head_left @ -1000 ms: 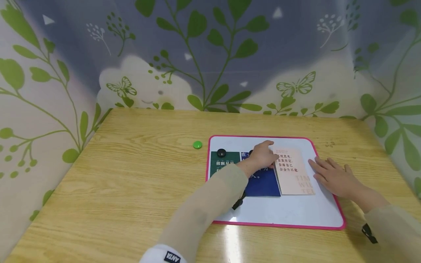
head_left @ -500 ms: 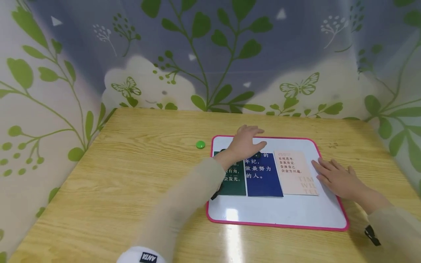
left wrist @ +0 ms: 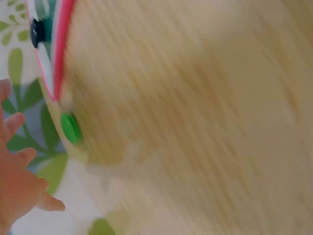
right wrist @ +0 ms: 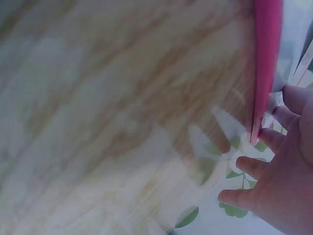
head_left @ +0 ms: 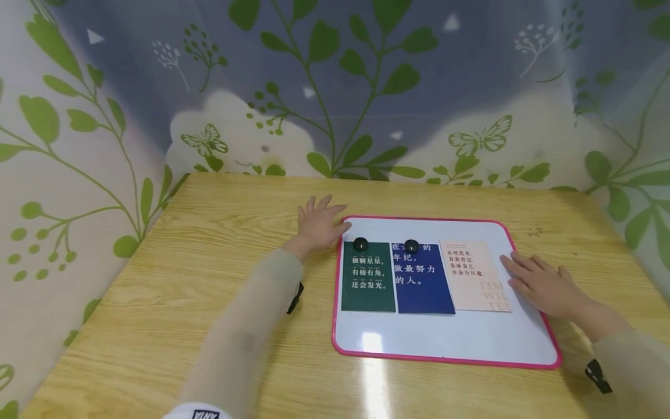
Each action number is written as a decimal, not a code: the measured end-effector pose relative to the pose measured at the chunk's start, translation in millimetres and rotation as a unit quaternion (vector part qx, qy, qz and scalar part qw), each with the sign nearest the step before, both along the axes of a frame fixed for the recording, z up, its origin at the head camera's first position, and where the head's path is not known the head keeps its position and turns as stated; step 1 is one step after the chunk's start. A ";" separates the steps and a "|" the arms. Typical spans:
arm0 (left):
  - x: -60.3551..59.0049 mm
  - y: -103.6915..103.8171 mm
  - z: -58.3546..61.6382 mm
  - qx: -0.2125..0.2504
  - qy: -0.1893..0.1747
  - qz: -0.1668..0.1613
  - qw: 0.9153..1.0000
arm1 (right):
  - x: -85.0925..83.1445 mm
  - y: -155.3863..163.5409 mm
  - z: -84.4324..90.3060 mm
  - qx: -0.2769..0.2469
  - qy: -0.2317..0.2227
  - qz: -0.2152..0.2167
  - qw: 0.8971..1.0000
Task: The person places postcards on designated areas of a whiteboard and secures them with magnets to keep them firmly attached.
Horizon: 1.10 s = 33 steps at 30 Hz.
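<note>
My left hand [head_left: 320, 224], its fingers spread, is over the upper left corner of the whiteboard [head_left: 419, 334] and holds nothing. A round green magnet [left wrist: 71, 128] lies on the table near that hand in the left wrist view; the hand hides it in the head view. On the board, a dark green card [head_left: 366, 297] carries one black magnet [head_left: 360, 244] at its top, and a blue card [head_left: 424, 297] carries another black magnet [head_left: 411, 247]. Beside them lies a pale pink card [head_left: 471, 291] with no magnet on it. My right hand [head_left: 546, 288] rests at the board's right edge, fingers extended.
The pink-framed board lies on a wood-grain table [head_left: 220, 244]. A curtain [head_left: 335, 87] printed with leaves and butterflies stands behind the table and at both sides. Light glares off the table and board near the front.
My left hand has moved left from the blue card, across the board, to its upper left corner, baring both black magnets. The right hand has stayed at the board's right edge.
</note>
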State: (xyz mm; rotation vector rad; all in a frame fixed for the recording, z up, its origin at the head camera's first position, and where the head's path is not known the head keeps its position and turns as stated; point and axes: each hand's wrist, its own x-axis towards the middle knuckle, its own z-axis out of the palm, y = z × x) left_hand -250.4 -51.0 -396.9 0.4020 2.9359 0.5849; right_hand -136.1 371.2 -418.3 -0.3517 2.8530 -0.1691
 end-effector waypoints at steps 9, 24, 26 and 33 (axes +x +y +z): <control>0.9 -29.5 -13.8 -0.059 -0.010 0.029 0.998 | 2.9 -13.1 4.7 -0.034 -0.004 -0.018 0.999; 5.9 -39.8 -23.2 -0.038 -0.011 0.041 0.998 | 19.1 -35.9 8.8 -0.018 -0.002 0.028 0.999; 6.0 -40.8 -24.1 -0.034 -0.011 0.040 0.999 | 19.1 -34.8 8.4 -0.029 -0.005 0.023 0.999; 6.0 -41.8 -22.1 -0.038 -0.015 0.037 0.998 | 19.6 -26.2 4.7 -0.023 -0.014 0.012 1.000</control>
